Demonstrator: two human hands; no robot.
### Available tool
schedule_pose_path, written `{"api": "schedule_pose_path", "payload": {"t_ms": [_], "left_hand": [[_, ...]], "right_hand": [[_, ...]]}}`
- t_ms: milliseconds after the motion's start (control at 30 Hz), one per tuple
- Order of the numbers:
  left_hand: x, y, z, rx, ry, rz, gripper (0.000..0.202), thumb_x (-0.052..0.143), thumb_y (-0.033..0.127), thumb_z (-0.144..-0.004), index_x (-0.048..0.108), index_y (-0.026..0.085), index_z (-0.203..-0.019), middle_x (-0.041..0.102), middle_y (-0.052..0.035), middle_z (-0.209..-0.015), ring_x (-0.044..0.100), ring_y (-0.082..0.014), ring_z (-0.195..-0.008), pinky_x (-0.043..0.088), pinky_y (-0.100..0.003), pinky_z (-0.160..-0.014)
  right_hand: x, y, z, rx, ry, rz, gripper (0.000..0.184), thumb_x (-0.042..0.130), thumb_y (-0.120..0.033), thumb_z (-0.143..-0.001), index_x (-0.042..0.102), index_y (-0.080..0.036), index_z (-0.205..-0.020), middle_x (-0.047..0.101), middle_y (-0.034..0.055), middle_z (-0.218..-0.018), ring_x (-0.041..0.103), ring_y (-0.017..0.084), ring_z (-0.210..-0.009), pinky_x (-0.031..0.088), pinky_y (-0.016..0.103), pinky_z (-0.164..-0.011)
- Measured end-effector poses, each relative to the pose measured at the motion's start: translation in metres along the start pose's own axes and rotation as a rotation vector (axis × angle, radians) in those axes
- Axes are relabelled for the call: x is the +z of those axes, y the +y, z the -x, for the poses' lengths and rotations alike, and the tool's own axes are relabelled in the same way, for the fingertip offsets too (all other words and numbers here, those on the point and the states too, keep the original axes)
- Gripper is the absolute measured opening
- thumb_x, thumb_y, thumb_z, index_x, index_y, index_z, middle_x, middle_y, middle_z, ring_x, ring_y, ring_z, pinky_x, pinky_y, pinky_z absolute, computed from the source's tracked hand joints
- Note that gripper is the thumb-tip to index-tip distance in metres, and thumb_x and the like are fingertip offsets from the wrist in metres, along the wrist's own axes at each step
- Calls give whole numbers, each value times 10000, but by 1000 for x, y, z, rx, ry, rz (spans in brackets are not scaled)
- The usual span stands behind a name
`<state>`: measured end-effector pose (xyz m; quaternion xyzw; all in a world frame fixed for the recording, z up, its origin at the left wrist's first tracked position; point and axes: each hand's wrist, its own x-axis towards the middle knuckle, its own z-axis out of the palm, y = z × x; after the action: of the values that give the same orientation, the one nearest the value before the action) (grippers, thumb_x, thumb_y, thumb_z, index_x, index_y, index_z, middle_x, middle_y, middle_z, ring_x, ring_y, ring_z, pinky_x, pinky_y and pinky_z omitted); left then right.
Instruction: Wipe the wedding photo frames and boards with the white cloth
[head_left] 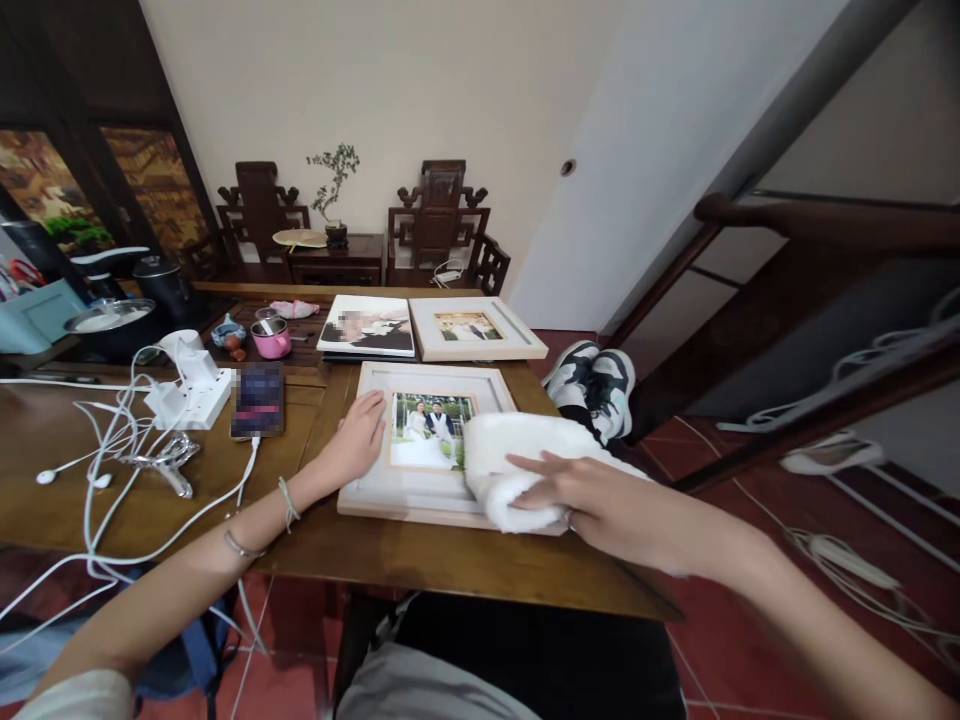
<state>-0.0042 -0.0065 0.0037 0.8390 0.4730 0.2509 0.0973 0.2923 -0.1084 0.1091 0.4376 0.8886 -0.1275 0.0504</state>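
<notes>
On the table lies a light-wood picture frame (pixel 431 508) with a wide pale mount around a photo (pixel 427 432) of a couple in wedding clothes. My left hand (pixel 361 436) holds its left edge, fingers curled onto the rim. A fluffy white cloth (pixel 517 445) covers the frame's right part. My right hand (pixel 559 490) grips the bunched cloth and presses it on the frame, index finger stretched over it. The frame's right side is mostly hidden beneath the cloth and hand.
Behind lie a second frame (pixel 517 345) and a photo panel (pixel 367 340). To the left are a charging phone (pixel 257 400), a power strip (pixel 199 400), tangled white cables and a pink cup (pixel 271 340). Shoes (pixel 592 385) show beyond the wooden table's (pixel 465 575) right edge.
</notes>
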Motion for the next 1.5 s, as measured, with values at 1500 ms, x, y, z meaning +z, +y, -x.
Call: {"api": "schedule_pose_path", "payload": {"t_ms": [1500], "left_hand": [[-1,-2,-3,26,1,10,402,352,212,-938,530,90,-1278,485,-179,-1405,394,-280,-1355,346,-494,-1121]], "right_hand": [[12,-56,-27,-134,-9,-145,679,370,74,-678,654,-216,-1222,556,66,-1379,381,261,-1365,413,430,-1056]]}}
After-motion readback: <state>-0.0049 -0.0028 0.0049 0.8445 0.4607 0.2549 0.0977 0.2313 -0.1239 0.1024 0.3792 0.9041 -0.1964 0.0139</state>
